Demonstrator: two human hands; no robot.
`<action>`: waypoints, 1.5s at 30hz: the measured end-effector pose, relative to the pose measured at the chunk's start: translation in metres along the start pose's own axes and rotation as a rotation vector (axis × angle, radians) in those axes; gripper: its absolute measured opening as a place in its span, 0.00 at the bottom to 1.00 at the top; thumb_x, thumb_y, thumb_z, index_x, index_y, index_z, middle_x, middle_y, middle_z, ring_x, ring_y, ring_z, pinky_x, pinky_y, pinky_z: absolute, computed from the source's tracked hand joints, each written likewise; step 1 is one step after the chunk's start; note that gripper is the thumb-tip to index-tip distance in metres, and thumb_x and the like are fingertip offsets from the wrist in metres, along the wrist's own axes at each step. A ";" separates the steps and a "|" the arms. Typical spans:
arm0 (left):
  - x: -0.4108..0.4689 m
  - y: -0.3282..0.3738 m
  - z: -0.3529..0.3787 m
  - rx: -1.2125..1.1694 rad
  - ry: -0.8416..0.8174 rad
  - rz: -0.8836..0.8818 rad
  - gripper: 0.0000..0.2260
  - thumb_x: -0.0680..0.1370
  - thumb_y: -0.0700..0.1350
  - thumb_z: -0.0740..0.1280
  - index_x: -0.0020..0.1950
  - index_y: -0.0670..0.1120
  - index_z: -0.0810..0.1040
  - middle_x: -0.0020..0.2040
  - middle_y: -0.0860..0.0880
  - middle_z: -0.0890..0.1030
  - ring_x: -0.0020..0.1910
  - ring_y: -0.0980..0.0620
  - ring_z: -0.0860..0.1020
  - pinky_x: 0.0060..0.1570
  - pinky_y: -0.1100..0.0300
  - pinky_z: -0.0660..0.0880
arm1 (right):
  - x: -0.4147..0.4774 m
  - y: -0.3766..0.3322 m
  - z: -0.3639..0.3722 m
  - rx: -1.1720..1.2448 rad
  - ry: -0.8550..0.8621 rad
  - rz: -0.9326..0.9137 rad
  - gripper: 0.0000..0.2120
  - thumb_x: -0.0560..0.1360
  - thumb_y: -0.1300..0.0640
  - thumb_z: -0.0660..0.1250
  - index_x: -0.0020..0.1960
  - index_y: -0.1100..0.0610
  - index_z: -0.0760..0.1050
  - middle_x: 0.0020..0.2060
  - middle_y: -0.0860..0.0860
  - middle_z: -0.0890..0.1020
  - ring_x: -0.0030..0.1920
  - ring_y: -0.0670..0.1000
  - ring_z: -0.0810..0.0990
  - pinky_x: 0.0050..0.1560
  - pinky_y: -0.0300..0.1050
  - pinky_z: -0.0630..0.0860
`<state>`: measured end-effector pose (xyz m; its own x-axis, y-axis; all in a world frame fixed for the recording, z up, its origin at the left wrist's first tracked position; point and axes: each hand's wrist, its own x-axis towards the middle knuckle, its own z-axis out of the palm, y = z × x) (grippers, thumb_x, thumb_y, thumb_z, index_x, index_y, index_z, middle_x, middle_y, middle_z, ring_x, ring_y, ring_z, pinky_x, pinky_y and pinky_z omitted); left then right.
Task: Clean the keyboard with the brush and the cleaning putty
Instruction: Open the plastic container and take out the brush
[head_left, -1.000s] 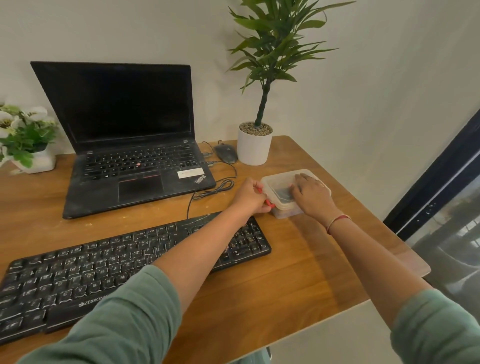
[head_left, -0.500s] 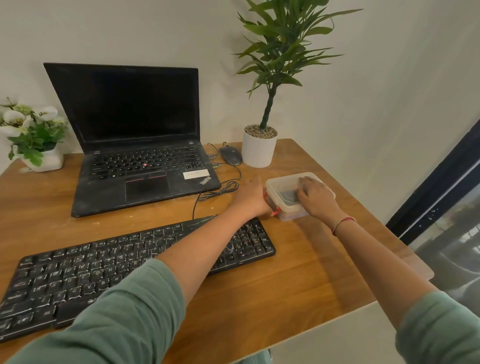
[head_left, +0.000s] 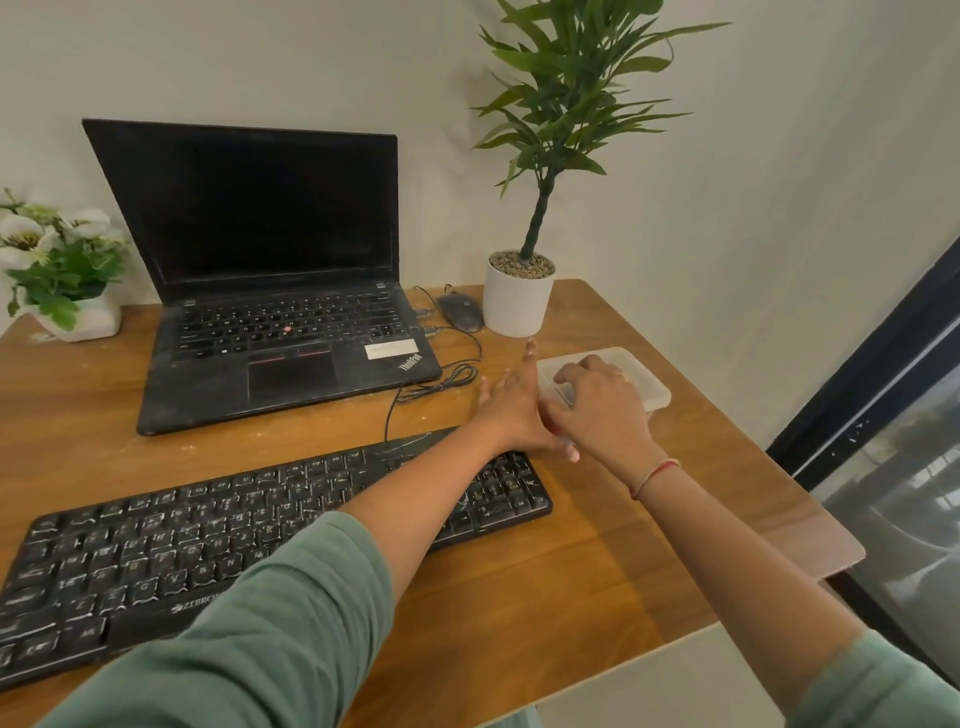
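Head view: I see the left hand (head_left: 511, 402) spread wide, fingers straight, just left of the box (head_left: 647, 382). Right hand (head_left: 602, 410) grips the box top, fingers curled over the lid. Keyboard (head_left: 234, 525) lies at the desk (head_left: 597, 571) front, under the left forearm.

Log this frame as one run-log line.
left hand: open, beside container | right hand: on container, grip unclear | keyboard: dusty
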<state>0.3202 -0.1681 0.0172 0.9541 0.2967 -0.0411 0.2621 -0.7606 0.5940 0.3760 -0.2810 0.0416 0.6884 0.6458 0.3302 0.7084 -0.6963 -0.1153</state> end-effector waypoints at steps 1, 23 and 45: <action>0.000 -0.001 0.001 -0.017 0.004 0.009 0.66 0.59 0.60 0.78 0.74 0.49 0.28 0.78 0.44 0.51 0.77 0.44 0.49 0.72 0.42 0.39 | -0.001 -0.002 0.001 -0.050 0.006 0.002 0.16 0.74 0.45 0.61 0.54 0.55 0.77 0.49 0.54 0.77 0.49 0.54 0.76 0.49 0.49 0.74; 0.017 -0.011 0.015 -0.084 0.112 0.116 0.59 0.65 0.50 0.76 0.74 0.51 0.28 0.63 0.46 0.76 0.68 0.46 0.69 0.72 0.42 0.47 | -0.009 -0.023 -0.005 -0.343 0.004 -0.127 0.09 0.66 0.59 0.74 0.31 0.60 0.76 0.29 0.56 0.76 0.26 0.56 0.76 0.23 0.43 0.66; 0.014 -0.006 0.009 -0.169 0.074 0.035 0.62 0.63 0.54 0.76 0.72 0.53 0.25 0.64 0.44 0.76 0.69 0.44 0.68 0.74 0.45 0.45 | -0.005 -0.019 -0.005 0.033 0.100 0.111 0.09 0.73 0.54 0.64 0.47 0.57 0.79 0.42 0.52 0.77 0.42 0.52 0.76 0.35 0.43 0.70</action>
<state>0.3336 -0.1649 0.0058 0.9473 0.3181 0.0381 0.1944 -0.6651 0.7210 0.3585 -0.2726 0.0471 0.7453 0.5295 0.4052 0.6343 -0.7503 -0.1863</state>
